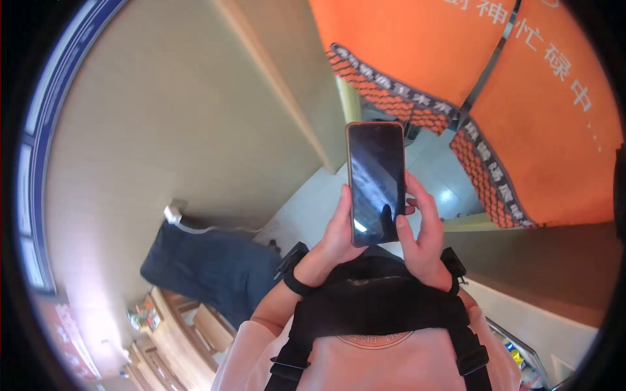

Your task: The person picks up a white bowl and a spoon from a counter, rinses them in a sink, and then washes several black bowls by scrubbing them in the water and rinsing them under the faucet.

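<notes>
Upright in front of my chest is a smartphone (pixel 377 186) with a dark, reflective screen. My left hand (pixel 338 228) holds its lower left edge, the thumb along the side and the other fingers hidden behind it. At the lower right edge is my right hand (pixel 422 238), its thumb by the screen's corner and its fingers curled around the side. Black straps (pixel 385 309) cross my light shirt, and a black band circles my left wrist.
An orange curtain (pixel 554 150) with white characters hangs at the upper right. Dark cloth (pixel 208 260) hangs from a hook on the beige wall (pixel 169 117) at left. Wooden furniture (pixel 176 345) stands lower left. Tiled floor (pixel 303 202) shows beyond the phone.
</notes>
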Demonstrator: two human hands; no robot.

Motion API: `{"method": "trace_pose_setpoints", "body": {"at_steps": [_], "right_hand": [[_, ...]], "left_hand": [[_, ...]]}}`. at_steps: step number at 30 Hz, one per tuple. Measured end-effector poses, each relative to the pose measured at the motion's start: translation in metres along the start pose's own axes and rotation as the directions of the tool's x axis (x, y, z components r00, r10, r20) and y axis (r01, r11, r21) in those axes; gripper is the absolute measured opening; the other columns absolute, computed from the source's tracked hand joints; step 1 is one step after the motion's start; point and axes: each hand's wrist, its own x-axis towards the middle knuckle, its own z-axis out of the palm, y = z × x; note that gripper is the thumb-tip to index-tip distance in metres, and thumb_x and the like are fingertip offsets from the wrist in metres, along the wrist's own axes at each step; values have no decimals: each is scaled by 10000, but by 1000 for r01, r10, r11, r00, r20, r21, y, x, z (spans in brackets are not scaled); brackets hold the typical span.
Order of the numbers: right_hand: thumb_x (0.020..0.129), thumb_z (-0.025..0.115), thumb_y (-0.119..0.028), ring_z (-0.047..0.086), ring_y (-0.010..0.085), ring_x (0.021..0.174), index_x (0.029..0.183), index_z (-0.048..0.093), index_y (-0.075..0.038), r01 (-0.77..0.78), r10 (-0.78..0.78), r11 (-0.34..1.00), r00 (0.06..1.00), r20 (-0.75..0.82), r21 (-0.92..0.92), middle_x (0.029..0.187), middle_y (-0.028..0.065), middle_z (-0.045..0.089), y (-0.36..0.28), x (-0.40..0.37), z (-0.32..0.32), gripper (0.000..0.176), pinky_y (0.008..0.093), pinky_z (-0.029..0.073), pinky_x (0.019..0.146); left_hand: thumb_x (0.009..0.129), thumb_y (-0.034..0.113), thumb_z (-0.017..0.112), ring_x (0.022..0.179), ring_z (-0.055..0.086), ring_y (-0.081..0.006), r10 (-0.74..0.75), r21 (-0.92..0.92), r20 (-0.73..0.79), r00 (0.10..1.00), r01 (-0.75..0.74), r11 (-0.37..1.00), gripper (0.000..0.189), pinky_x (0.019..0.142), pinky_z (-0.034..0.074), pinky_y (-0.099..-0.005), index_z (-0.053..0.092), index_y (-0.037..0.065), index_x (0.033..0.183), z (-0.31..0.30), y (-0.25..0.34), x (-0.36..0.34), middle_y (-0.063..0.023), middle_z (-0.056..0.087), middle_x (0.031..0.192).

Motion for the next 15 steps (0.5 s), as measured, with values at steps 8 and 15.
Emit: {"method": "trace_pose_setpoints", "body": {"at_steps": [8, 15], "right_hand": [[781, 462, 6, 415, 190, 1117, 1162, 426, -17, 66, -46, 996, 951, -306, 54, 1259, 147, 382, 98, 129, -78, 383, 316, 353, 883], [780, 450, -118, 438, 213, 1066, 1179, 412, -3, -105, -299, 942, 169, -939, -318, 1121, 117, 468, 112, 181, -278, 416, 349, 337, 926]], "left_hand": [[822, 606, 261, 1121, 426, -313, -198, -146, 312, 929, 252, 957, 752, 832, 435, -455, 163, 69, 1339, -26, 46, 179, -118, 266, 1346], [819, 606, 261, 1127, 422, -305, -419, -35, 570, 707, 530, 847, 773, 847, 429, -421, 119, 61, 1348, -8, 52, 336, -167, 244, 1352]]}}
